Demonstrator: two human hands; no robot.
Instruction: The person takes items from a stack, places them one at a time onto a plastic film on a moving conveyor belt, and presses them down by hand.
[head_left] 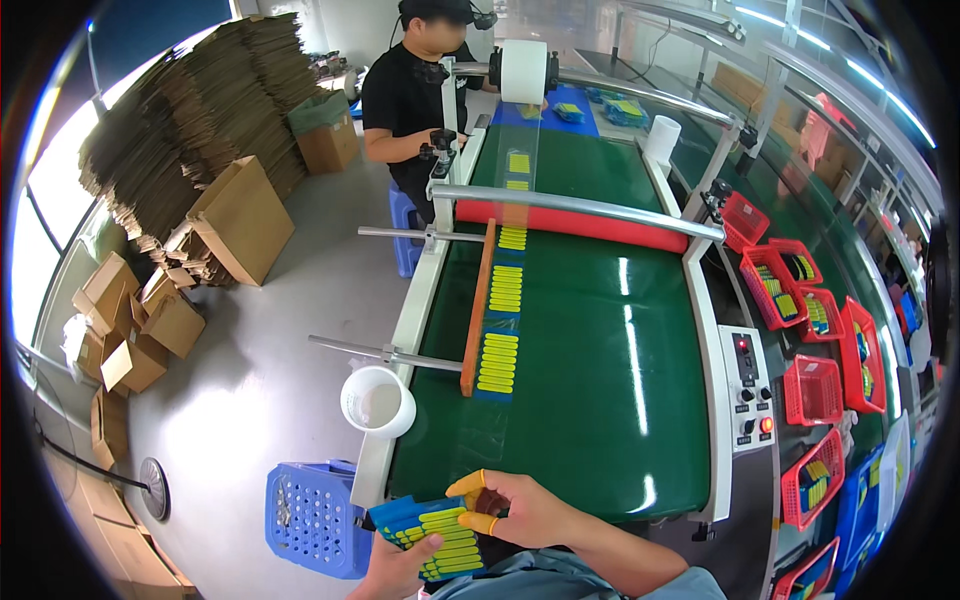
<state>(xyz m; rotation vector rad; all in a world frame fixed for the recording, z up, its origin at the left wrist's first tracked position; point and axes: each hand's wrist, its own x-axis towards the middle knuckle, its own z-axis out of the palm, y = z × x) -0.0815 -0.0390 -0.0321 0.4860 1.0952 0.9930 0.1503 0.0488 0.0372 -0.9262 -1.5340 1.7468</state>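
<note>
Blue-and-yellow cards point(440, 540) in both hands

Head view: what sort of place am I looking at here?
Most likely a factory packing line. A green conveyor belt carries sheets of yellow strips, red baskets of sorted pieces line one side, and flattened cardboard boxes are stacked by the wall.

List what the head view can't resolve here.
- Left hand: cut off by the lower edge, partly behind the blue card of yellow strips.
- Right hand: grip on the card unclear; fingertips covered by yellow finger cots.
- Red baskets: contents too small, bent by the rim.
</note>
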